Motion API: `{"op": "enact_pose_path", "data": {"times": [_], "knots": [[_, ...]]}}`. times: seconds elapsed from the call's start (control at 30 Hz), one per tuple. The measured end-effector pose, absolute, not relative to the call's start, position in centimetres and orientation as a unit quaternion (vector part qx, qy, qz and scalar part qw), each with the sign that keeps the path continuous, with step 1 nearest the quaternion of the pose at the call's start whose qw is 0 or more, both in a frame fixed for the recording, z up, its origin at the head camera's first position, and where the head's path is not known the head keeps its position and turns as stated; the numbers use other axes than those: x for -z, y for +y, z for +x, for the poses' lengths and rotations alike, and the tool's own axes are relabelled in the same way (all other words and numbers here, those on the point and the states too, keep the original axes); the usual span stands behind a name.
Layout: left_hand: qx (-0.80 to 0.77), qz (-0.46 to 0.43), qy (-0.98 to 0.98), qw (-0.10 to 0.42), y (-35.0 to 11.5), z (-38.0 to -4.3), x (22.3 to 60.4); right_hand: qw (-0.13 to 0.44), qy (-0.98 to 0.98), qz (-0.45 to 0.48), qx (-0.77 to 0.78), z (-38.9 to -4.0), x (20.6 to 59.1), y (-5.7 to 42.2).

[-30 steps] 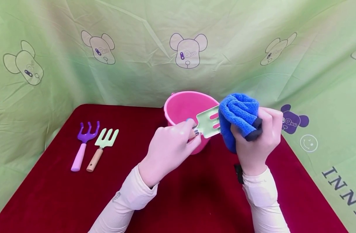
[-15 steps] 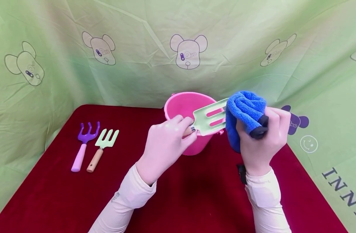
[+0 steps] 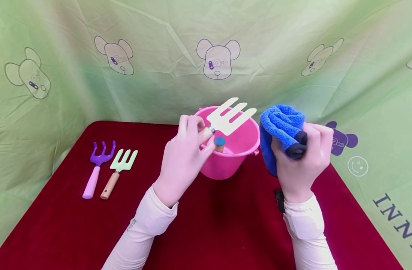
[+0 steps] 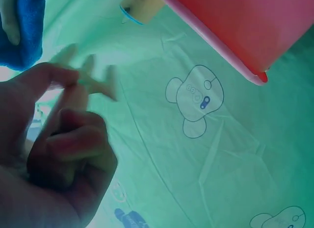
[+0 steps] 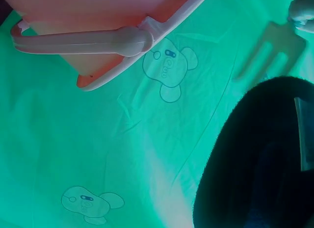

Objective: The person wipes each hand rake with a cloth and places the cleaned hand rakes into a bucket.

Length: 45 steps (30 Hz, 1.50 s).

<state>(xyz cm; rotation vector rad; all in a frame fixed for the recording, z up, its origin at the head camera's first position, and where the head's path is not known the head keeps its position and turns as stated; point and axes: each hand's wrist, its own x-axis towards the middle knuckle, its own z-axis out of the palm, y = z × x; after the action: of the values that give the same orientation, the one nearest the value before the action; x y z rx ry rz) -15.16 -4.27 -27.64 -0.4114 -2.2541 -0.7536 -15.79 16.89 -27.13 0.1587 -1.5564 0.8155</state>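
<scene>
My left hand grips the wooden handle of a pale green hand fork, a garden tool with three broad tines. Its tines point up and right over the pink bucket. In the left wrist view the fork looks blurred, with fingers curled round the handle. To the right, my right hand holds a bunched blue towel with a black edge, apart from the tines. The towel fills the lower right of the right wrist view as a dark shape.
A wooden handle with a blue end sticks up inside the bucket. On the red-covered table, at left, lie a purple hand rake and another pale green hand fork. A green printed curtain surrounds the table.
The fork's tines have come out of the towel; my left hand has moved up and left and turned the fork upward. The blue-ended handle in the bucket shows now. The right hand shifted slightly right.
</scene>
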Motion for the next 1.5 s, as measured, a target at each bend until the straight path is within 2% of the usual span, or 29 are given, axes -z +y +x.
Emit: {"op": "enact_pose_path", "data": {"times": [0.23,0.5,1.0,1.33,1.5], "knots": [[0.34,-0.177,-0.868,0.315,-4.8,-16.0,27.8,0.634,-0.682,0.077,-0.357,-15.9,27.2,16.9],[0.331,-0.223,-0.859,0.32,-5.0,-17.4,28.8,0.631,-0.683,0.082,-0.358,-16.0,27.3,16.7],[0.224,-0.195,-0.909,0.293,-4.6,-20.3,31.0,0.62,-0.689,0.09,-0.364,-16.0,27.6,16.5],[0.135,-0.214,-0.945,0.209,-4.9,-20.7,31.9,0.613,-0.694,0.095,-0.365,-16.0,27.7,16.4],[0.134,-0.218,-0.948,0.191,-5.2,-20.5,31.9,0.613,-0.696,0.096,-0.361,-16.1,27.8,16.3]]}}
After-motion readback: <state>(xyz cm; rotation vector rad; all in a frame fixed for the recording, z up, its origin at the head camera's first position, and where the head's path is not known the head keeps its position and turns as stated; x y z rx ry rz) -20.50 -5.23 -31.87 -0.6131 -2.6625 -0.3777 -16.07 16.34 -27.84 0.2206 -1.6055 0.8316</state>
